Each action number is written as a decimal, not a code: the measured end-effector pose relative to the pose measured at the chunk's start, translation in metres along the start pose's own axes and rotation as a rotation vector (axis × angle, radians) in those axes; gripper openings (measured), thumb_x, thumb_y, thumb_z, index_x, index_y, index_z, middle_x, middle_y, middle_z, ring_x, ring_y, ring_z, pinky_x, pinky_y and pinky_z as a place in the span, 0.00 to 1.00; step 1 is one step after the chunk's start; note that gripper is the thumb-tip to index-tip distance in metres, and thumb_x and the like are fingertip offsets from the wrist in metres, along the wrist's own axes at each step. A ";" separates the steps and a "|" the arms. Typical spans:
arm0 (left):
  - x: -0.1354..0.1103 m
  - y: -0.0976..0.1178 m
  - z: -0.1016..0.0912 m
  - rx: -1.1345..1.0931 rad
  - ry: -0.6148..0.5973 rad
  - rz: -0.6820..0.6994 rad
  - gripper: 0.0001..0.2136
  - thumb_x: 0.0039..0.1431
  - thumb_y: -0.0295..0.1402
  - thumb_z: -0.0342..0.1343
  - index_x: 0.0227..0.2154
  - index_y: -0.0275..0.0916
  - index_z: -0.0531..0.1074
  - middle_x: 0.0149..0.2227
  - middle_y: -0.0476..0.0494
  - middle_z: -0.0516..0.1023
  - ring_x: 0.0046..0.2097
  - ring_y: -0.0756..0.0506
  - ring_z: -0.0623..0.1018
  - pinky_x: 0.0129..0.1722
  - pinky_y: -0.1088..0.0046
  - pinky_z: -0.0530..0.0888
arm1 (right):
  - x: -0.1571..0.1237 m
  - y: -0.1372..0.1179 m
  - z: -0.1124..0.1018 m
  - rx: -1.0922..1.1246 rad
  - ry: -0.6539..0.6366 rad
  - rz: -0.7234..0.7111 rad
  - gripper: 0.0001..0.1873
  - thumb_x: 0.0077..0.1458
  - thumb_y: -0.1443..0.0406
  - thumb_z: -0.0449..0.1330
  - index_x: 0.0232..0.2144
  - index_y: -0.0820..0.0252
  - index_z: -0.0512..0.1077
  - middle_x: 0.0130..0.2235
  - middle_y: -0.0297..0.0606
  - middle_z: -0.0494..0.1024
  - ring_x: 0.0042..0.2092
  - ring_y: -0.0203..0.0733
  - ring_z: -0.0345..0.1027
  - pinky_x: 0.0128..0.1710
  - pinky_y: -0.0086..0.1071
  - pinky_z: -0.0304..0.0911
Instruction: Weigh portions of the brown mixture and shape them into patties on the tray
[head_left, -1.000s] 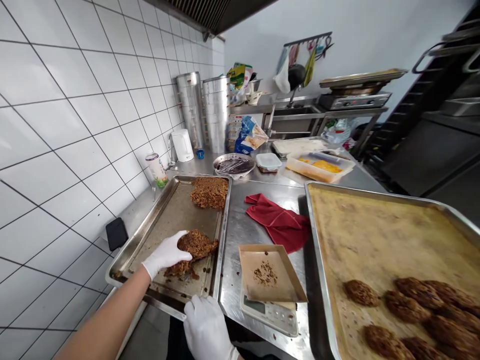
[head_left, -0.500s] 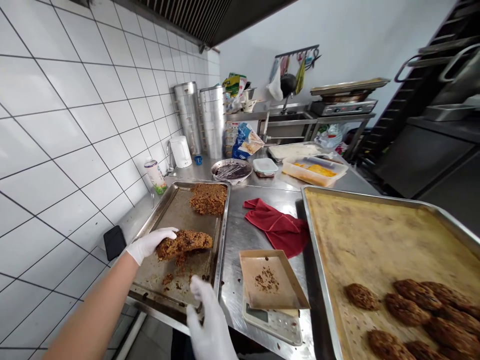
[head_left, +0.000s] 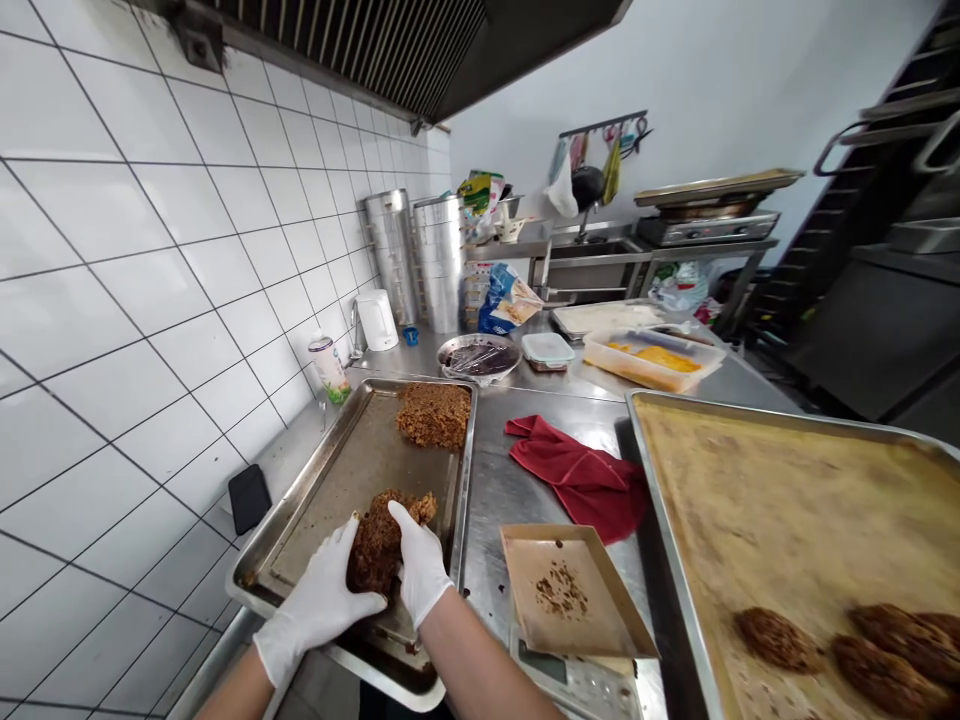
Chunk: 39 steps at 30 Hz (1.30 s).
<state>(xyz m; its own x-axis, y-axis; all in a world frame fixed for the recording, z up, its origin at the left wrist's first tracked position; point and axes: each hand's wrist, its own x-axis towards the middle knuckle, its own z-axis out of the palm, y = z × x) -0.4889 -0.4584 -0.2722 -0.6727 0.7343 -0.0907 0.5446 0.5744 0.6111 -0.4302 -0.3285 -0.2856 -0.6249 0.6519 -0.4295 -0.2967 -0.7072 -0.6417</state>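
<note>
Both my hands wear white gloves and grip a brown, crumb-coated lump of dough-like mixture [head_left: 379, 545] over the near part of a metal baking tray [head_left: 341, 450]. My left hand [head_left: 326, 590] closes on its left and near side. On its right side, my right hand [head_left: 421, 560] presses with the thumb on top. Some of the fingers are hidden behind the lump. A second block of the crumb-coated mixture [head_left: 433, 414] rests in the tray's far right corner, apart from my hands.
A cardboard tray [head_left: 577, 590] with crumbs sits on a kitchen scale [head_left: 577, 685]. Right of it, a large lined baking tray [head_left: 787, 500] holds several brown patties [head_left: 780, 640]. A red cloth [head_left: 577, 470], a covered bowl [head_left: 480, 357] and a phone [head_left: 249, 498] lie around.
My right hand has moved from the tray's near edge onto the mixture. Both hands now squeeze it, and the long piece has become a more compact lump. The view has shifted slightly.
</note>
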 end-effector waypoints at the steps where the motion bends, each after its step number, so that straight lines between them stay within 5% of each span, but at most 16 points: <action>1: -0.004 -0.002 0.006 0.045 0.045 0.008 0.50 0.43 0.38 0.65 0.70 0.39 0.48 0.68 0.33 0.61 0.68 0.32 0.61 0.68 0.54 0.56 | 0.001 0.002 0.003 -0.017 0.020 0.004 0.18 0.44 0.59 0.70 0.38 0.60 0.76 0.31 0.43 0.85 0.34 0.52 0.79 0.35 0.43 0.72; 6: 0.004 -0.002 0.013 0.141 0.083 0.052 0.44 0.44 0.29 0.57 0.67 0.34 0.53 0.64 0.30 0.66 0.64 0.34 0.68 0.64 0.57 0.64 | 0.005 -0.002 0.015 -0.090 0.031 -0.065 0.16 0.42 0.67 0.67 0.37 0.57 0.74 0.28 0.32 0.83 0.30 0.43 0.75 0.35 0.35 0.70; 11: 0.007 0.029 -0.048 0.103 0.067 0.131 0.31 0.44 0.28 0.56 0.56 0.40 0.71 0.56 0.38 0.72 0.56 0.39 0.74 0.61 0.64 0.68 | -0.008 -0.025 0.012 -0.047 -0.201 -0.094 0.20 0.47 0.65 0.66 0.46 0.56 0.74 0.41 0.37 0.85 0.42 0.46 0.78 0.45 0.37 0.72; 14: 0.001 0.059 -0.089 0.055 0.075 0.214 0.25 0.46 0.29 0.57 0.51 0.45 0.74 0.51 0.43 0.75 0.53 0.40 0.75 0.59 0.63 0.69 | -0.023 -0.040 0.015 0.031 -0.336 -0.096 0.22 0.52 0.60 0.64 0.50 0.53 0.72 0.51 0.39 0.82 0.51 0.49 0.76 0.53 0.43 0.71; 17: -0.003 0.086 -0.106 0.007 0.136 0.285 0.20 0.48 0.32 0.60 0.46 0.46 0.73 0.47 0.47 0.77 0.48 0.41 0.76 0.53 0.63 0.72 | -0.037 -0.053 0.023 0.102 -0.401 -0.110 0.24 0.56 0.56 0.63 0.55 0.51 0.70 0.54 0.40 0.80 0.55 0.50 0.74 0.57 0.46 0.68; 22: 0.004 0.102 -0.075 0.029 0.362 0.318 0.11 0.57 0.44 0.59 0.32 0.43 0.69 0.33 0.48 0.75 0.37 0.45 0.75 0.39 0.68 0.70 | -0.046 -0.064 0.030 0.157 -0.421 -0.109 0.30 0.55 0.60 0.65 0.60 0.48 0.67 0.55 0.39 0.80 0.54 0.49 0.74 0.56 0.44 0.69; 26: 0.019 0.103 -0.056 0.056 0.483 0.243 0.14 0.60 0.49 0.57 0.33 0.43 0.69 0.36 0.44 0.76 0.40 0.42 0.77 0.42 0.67 0.70 | -0.038 -0.059 0.028 0.198 -0.364 -0.043 0.28 0.52 0.63 0.66 0.57 0.49 0.70 0.50 0.36 0.83 0.50 0.46 0.77 0.53 0.40 0.70; 30: 0.021 0.103 -0.078 -0.140 0.259 0.110 0.18 0.61 0.50 0.54 0.46 0.43 0.72 0.46 0.41 0.80 0.47 0.40 0.79 0.47 0.65 0.73 | -0.026 -0.057 0.024 0.217 -0.367 0.097 0.20 0.54 0.58 0.63 0.48 0.58 0.77 0.45 0.41 0.85 0.49 0.50 0.78 0.49 0.41 0.73; 33: 0.004 0.098 -0.095 -0.182 0.111 0.128 0.27 0.61 0.48 0.54 0.61 0.47 0.64 0.63 0.41 0.70 0.58 0.39 0.74 0.54 0.63 0.73 | -0.020 -0.063 0.017 0.257 -0.398 0.183 0.21 0.57 0.55 0.59 0.45 0.62 0.78 0.47 0.44 0.84 0.51 0.52 0.77 0.48 0.44 0.73; 39: -0.018 0.071 -0.054 0.228 0.161 0.406 0.50 0.50 0.42 0.65 0.72 0.46 0.42 0.74 0.43 0.41 0.73 0.31 0.46 0.72 0.48 0.49 | -0.023 -0.063 0.008 0.300 -0.407 0.232 0.23 0.57 0.52 0.58 0.46 0.61 0.78 0.47 0.43 0.84 0.50 0.52 0.77 0.47 0.45 0.73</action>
<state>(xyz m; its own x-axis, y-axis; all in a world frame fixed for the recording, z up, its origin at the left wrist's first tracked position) -0.4656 -0.4504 -0.1848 -0.4422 0.8604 0.2533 0.8628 0.3309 0.3821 -0.4028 -0.3015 -0.2304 -0.9091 0.3538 -0.2199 -0.2737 -0.9052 -0.3250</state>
